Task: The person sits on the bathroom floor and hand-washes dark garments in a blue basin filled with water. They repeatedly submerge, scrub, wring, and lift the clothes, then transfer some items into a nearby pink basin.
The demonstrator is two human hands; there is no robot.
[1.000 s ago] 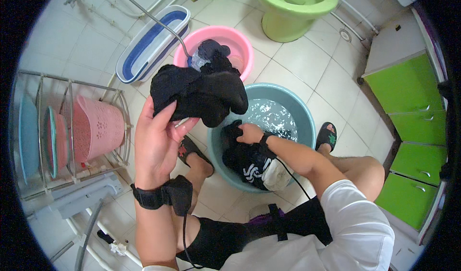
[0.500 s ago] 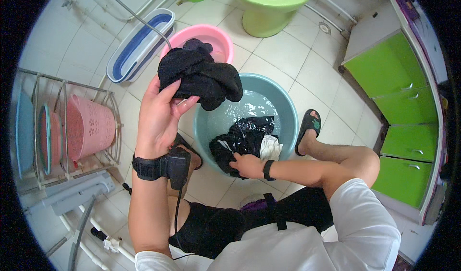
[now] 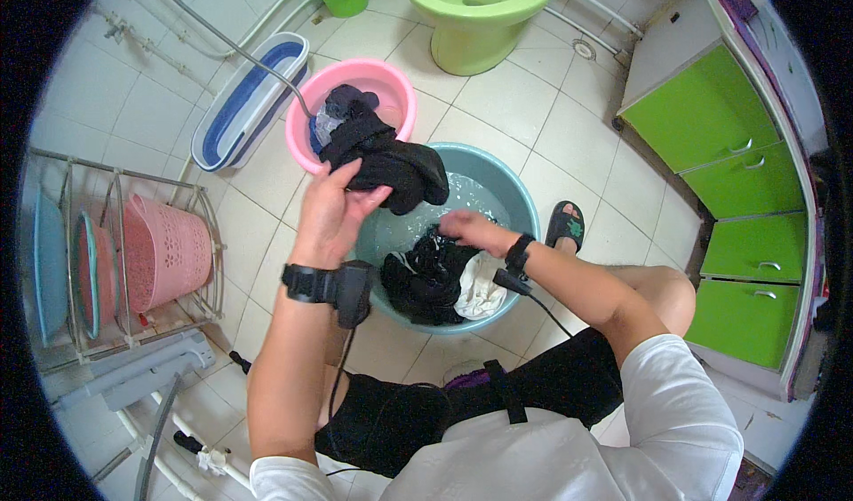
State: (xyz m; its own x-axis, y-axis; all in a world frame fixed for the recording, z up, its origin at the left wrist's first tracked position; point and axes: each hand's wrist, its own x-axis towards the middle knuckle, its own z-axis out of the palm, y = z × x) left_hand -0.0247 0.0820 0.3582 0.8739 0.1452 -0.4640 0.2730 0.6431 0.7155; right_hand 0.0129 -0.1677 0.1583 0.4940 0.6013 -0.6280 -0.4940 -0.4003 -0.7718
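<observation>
**Black cloth (image 3: 391, 163) gripped by the left hand (image 3: 330, 212), right hand (image 3: 481, 232) over the tub (image 3: 524, 194)**

Head view: the left hand pinches the black cloth between thumb and fingers at its near edge. The cloth lies just beyond that hand and to its right, its long axis running aslant: one end is ahead of the left hand's fingertips, the other, rounded and drooping, points rightward and back toward the person, over the tub.

The right hand is half curled, its fingertips pointing left, at the far side of the dark clothes (image 3: 413, 288) heaped in the tub; whether it pinches any of them, I cannot tell. The heap sits to the left of this hand and nearer the person, and the white cloth (image 3: 481, 290) lies on the near side of the same hand. Ahead of the left hand stands the pink basin (image 3: 404, 101), with a hose (image 3: 283, 80) reaching into it.

Half a second ago, the right hand was at the near side of the heap; now it has moved to the far side. The left hand has kept its hold and come closer to the tub. More of the pink basin shows, including the hose end that the black cloth then hid.
</observation>
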